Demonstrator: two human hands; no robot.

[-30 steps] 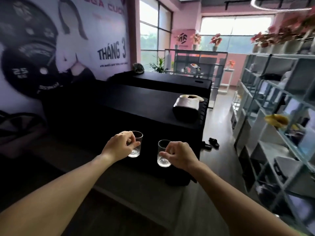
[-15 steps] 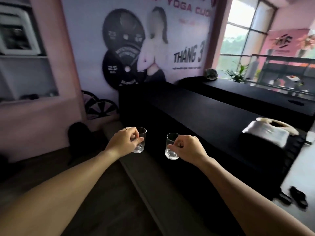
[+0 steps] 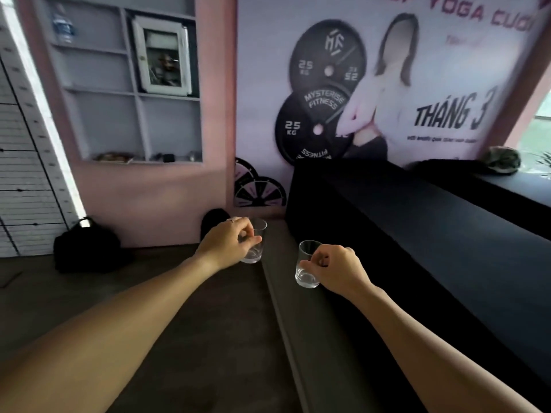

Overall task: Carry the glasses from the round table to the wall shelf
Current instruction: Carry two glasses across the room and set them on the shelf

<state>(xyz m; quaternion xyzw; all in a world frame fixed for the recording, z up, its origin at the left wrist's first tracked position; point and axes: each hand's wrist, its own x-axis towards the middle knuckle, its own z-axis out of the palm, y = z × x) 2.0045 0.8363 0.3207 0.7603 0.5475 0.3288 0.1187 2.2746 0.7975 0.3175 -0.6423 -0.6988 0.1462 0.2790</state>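
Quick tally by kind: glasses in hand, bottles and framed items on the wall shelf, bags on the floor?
Clear glasses: 2, one in the left hand, one in the right hand
Water bottle: 1
White-framed item: 1
Black bag: 1
Total: 5

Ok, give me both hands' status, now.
Left hand: closed around a clear glass, carried in the air.
Right hand: closed around a second glass, also carried in the air.

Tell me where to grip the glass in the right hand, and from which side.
Grip the glass around its side wall, coming from its right, as the right hand does now. It is a short, upright, straight-sided tumbler without a handle, so fingers around the wall probably hold it level.
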